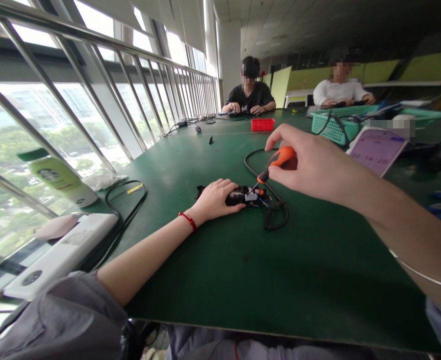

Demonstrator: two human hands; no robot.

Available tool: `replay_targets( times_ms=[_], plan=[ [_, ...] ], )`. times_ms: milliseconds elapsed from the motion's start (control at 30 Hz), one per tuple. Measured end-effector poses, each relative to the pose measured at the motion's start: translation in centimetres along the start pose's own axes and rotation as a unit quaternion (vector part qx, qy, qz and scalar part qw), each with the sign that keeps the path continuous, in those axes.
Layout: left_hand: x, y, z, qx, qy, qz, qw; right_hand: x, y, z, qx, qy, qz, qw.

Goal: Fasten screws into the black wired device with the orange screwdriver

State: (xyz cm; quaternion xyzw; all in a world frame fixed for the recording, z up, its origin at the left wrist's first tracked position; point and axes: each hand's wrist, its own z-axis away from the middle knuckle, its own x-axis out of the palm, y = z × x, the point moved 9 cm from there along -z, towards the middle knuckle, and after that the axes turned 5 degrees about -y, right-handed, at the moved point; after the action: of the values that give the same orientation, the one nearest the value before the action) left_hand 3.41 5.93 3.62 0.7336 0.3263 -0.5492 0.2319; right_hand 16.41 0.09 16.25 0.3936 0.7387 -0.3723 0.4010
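Note:
My left hand (220, 199) is wrapped over a black corded device (256, 197) that lies on the green table, its inner parts and coloured wires showing at the right end. My right hand (299, 155) grips an orange and black screwdriver (276, 161). The screwdriver slants down to the left, and its tip meets the opened end of the device. Whether the tip sits in a screw is too small to tell. From the device a black cord (286, 220) curls to the right and back behind my right hand.
A red tray (263, 125) and a teal basket (327, 127) stand farther back, a phone (378, 148) leans at the right. On the left are a bottle (60, 180), a white power bank (64, 255) and a looped black cable (139, 200). Two people sit beyond.

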Motion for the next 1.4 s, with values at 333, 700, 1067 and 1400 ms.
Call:
replay_targets(
  times_ms=[333, 700, 1067, 1400],
  plan=[
    [0.0, 0.0, 0.1, -0.001, 0.000, -0.003, 1.000, 0.0, -0.1, 0.1, 0.009, 0.005, -0.005, 1.000],
    [0.0, 0.1, 0.0, 0.001, 0.000, 0.001, 1.000, 0.1, 0.5, -0.2, 0.009, 0.003, -0.002, 1.000],
    [-0.1, 0.0, 0.0, -0.002, -0.002, -0.002, 1.000, 0.1, 0.7, -0.2, 0.036, -0.009, 0.006, 0.999],
    [-0.1, 0.1, 0.0, 0.003, -0.005, -0.002, 1.000, -0.1, 0.7, -0.3, -0.006, 0.015, -0.001, 1.000]
  ],
)
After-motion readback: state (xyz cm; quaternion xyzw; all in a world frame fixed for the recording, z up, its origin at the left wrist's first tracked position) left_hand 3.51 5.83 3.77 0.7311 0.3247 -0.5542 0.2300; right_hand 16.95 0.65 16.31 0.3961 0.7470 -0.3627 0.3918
